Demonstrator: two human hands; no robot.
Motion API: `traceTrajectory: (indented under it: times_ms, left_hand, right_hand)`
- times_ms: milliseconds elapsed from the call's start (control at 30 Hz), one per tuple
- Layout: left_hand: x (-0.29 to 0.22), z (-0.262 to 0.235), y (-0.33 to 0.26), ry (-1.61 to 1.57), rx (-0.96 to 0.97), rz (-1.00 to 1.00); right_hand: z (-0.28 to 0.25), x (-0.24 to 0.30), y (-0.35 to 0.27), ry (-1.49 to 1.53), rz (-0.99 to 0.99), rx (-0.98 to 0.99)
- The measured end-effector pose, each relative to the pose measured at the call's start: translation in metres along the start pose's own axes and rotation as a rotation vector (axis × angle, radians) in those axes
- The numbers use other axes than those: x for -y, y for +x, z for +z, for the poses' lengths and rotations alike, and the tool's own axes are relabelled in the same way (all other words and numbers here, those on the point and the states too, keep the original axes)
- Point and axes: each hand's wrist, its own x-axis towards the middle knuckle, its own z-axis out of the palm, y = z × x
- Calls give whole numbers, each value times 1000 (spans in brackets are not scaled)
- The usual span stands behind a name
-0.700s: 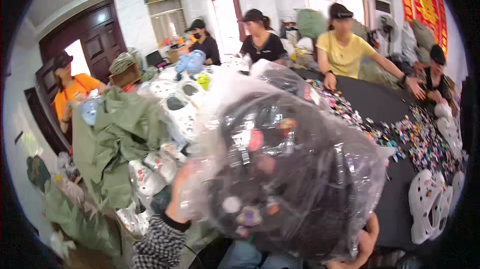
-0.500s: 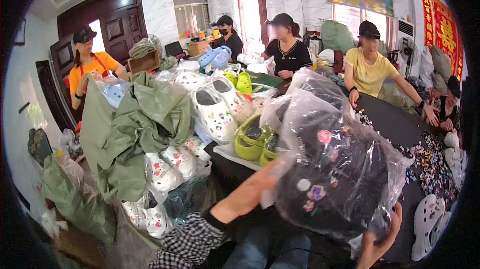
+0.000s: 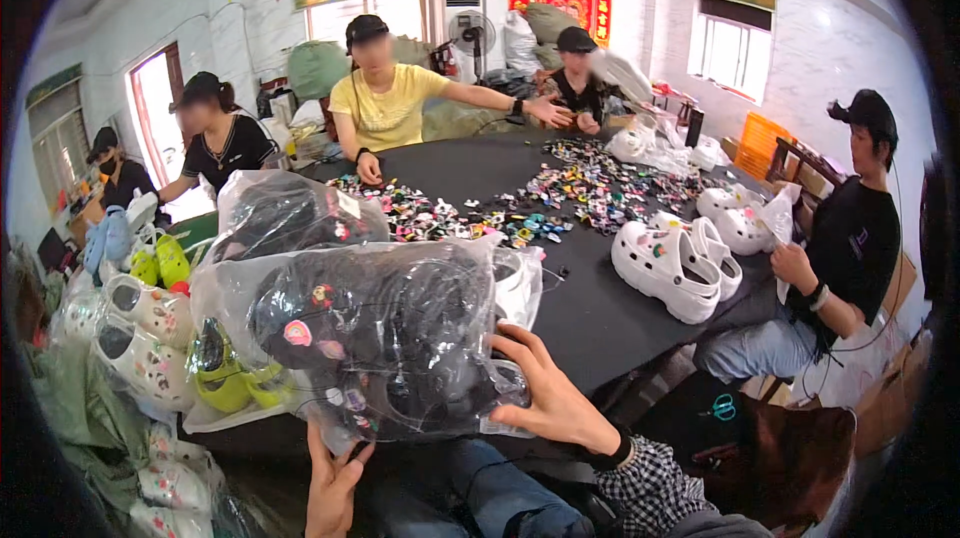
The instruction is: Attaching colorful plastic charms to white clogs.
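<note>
A clear plastic bag (image 3: 375, 338) holding black clogs with coloured charms lies on the near edge of the black table (image 3: 590, 308). My right hand (image 3: 545, 393) grips the bag's right end, fingers spread on the plastic. My left hand (image 3: 332, 478) holds the bag's lower left corner from below. A second clear bag of black clogs (image 3: 290, 218) lies just behind the first.
Several white clogs (image 3: 675, 258) and a spread of small coloured charms (image 3: 560, 193) lie on the table. White and green clogs (image 3: 165, 323) pile at the left. Several people sit around the table; one in black (image 3: 845, 248) at the right. Green scissors (image 3: 722, 406) lie on the floor.
My view has swung right from the pile of clogs to the table. The bag has come down from in front of me onto the table edge, both hands still on it.
</note>
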Motion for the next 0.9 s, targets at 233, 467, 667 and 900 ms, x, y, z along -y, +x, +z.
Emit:
traceTrajectory:
  times_ms: [233,467,667,900]
  left_hand:
    - [9,-4,-10,162,201,167]
    - [21,4,-28,71,162,257]
    - [-27,43,-18,408,286,516]
    - [-59,74,21,526,540,587]
  right_hand:
    - [2,-10,-5,-70,-149,-58]
    - [-21,-5,-21,-95,-225,-124]
    - [-46,0,-40,199,-144,-95]
    - [-64,5,3,1041,262,-539]
